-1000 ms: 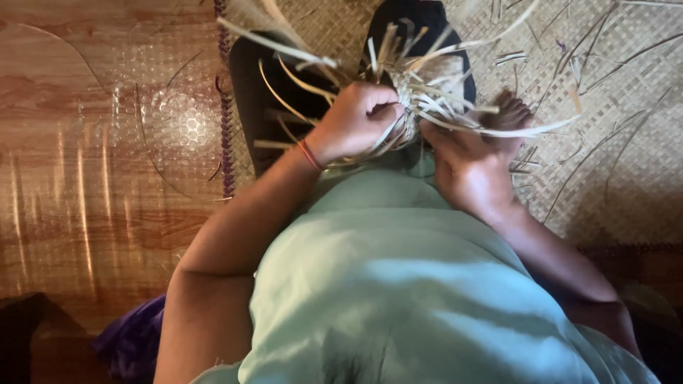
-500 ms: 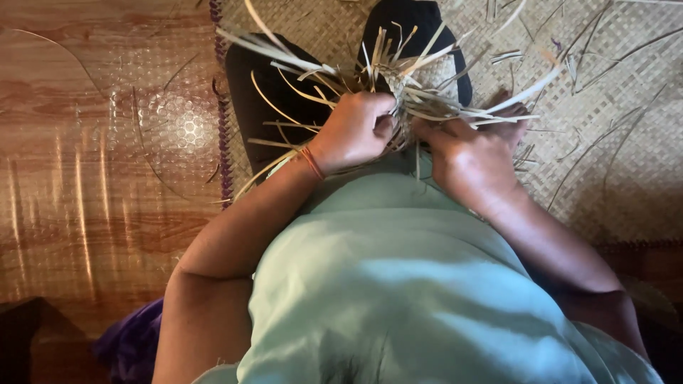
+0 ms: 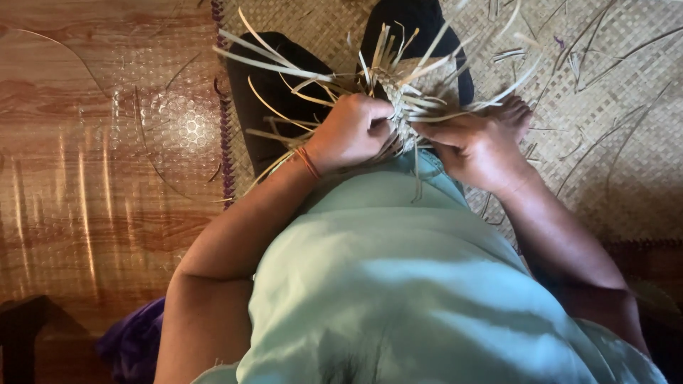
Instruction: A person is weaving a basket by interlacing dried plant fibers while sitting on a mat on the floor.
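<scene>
My left hand (image 3: 350,131) and right hand (image 3: 473,146) are closed around the half-woven pale straw-strip piece (image 3: 398,107), held above my lap over the woven floor mat (image 3: 612,121). If my grip slackens, the loose strip ends could slip and the weave could unravel.

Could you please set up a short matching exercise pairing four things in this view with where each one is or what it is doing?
Things:
1. left hand
2. right hand
3. thin orange cord bracelet
4. purple cloth

Places or states:
A. lower left, on the wood-patterned floor
B. around the left wrist
C. closed on the pale strips of the half-woven straw piece
D. pinching strips beside a bare foot

Pairs: 1-C, 2-D, 3-B, 4-A
</scene>
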